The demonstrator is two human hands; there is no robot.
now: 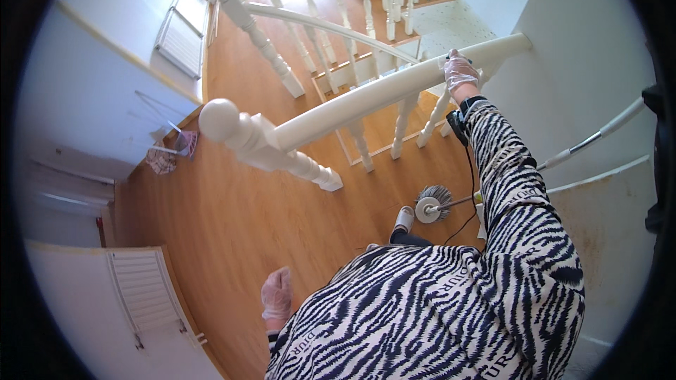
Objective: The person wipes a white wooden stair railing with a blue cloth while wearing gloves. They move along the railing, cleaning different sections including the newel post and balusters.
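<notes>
My right hand (461,73), in a clear plastic glove, is on top of a thick white handrail (364,97) near its wall end. Bits of a small dark teal item (450,56) peek out at the fingers; the hand hides the rest, so I cannot tell what it is. My left hand (277,293), gloved the same way, hangs low at my left side over the wood floor. Its fingers are curled in, and nothing shows in them. The rail ends at a round-topped newel post (227,121), with turned balusters (404,126) below.
A mop (433,206) with a grey fringed head lies by my white slipper (404,218). A black cord (471,184) runs down beside my right arm. Beyond are a second balustrade (327,24) and a stair opening. A dustpan (186,142) and radiators (182,37) line the left walls.
</notes>
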